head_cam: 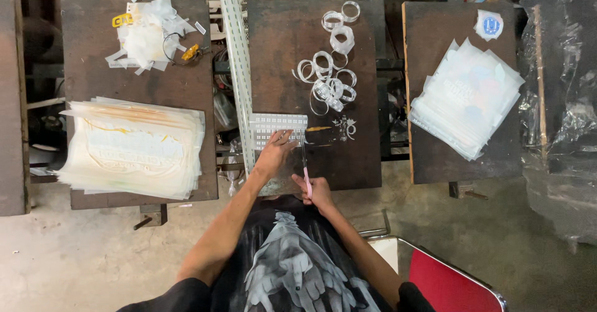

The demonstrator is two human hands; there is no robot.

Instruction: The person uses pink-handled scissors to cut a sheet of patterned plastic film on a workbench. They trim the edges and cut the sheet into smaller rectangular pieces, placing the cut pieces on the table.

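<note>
**Cutting in progress: small pile of cut pieces up top, long strip mostly uncut**

- Left hand (273, 156) lay on the near end of the perforated white sheet (278, 124) on the middle board (360, 163), fingers spread and pressing it flat. Not gripping anything that I could see.
- Right hand (318, 191) was closed around the pink handle of a cutting tool (305, 163), blade pointing away from the person and running along the sheet's right edge. Looked like scissors or a knife; too small to tell which.
- The sheet joined a long perforated strip (236, 63) that ran up the left edge of the middle board and past its far end. Judging by that length, most of it was not yet cut.
- Done so far, by my read: a cluster of curled clear loops and offcuts (329, 82) sat on the far half of the same board, well apart from the hands. A small printed cutout (344, 127) lay just right of the blade.
- Left board held a thick stack of pale printed sheets (134, 147) and a heap of scraps (146, 35). Right board held a second stack of printed sheets (466, 97). Neither was being touched.
- Red chair (451, 284) stood near the person's right elbow.
</note>
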